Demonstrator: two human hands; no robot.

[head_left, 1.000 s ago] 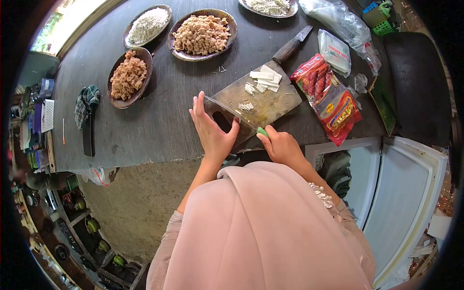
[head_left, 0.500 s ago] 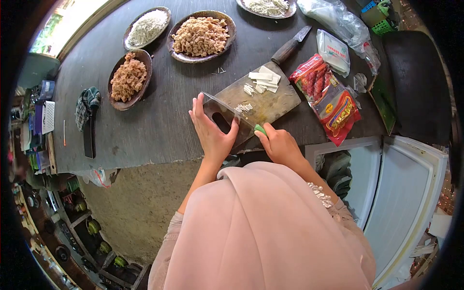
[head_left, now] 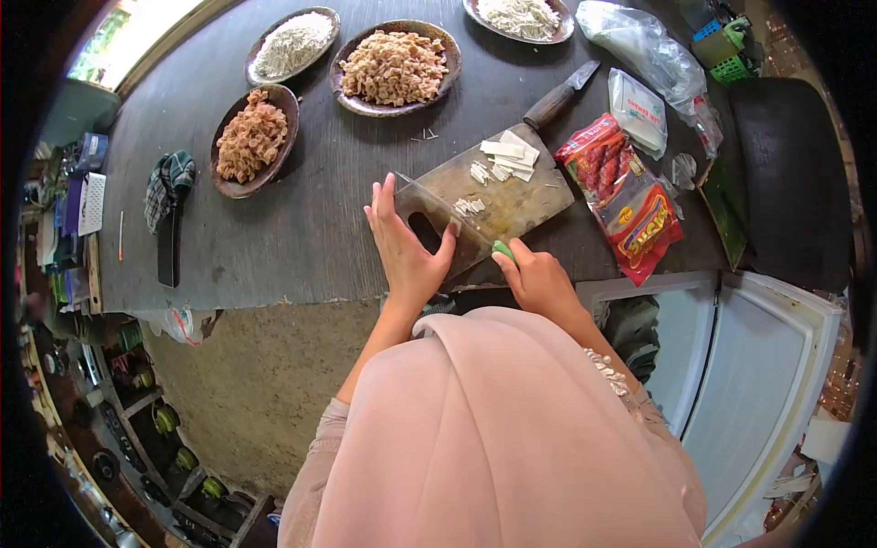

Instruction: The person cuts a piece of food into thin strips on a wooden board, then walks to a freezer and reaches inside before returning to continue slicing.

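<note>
My right hand [head_left: 541, 285] is closed round the green handle of a knife [head_left: 501, 248]. The thin blade slants up and left across a wooden cutting board [head_left: 525, 212]. My left hand [head_left: 408, 245] rests at the near left end of the board, beside its handle hole, fingers stretched out and thumb tip close to the blade. Whether a small piece lies under that thumb, I cannot make out. Just past the blade is a little heap of thin pale strips [head_left: 470, 207]. Farther up the board lie flat white slices [head_left: 512, 153] and more cut strips [head_left: 480, 172].
Another knife [head_left: 548, 108] with a dark handle touches the board's far corner. A red food packet [head_left: 621, 196] lies to the right. Bowls of brown pieces [head_left: 395, 68] and pale strips [head_left: 294, 46] stand at the back. An open white door [head_left: 763, 393] is below right.
The whole view has shifted slightly, moving the board and bowls a little to the right in the picture. Both hands and the knife keep nearly the same pose on the board.
</note>
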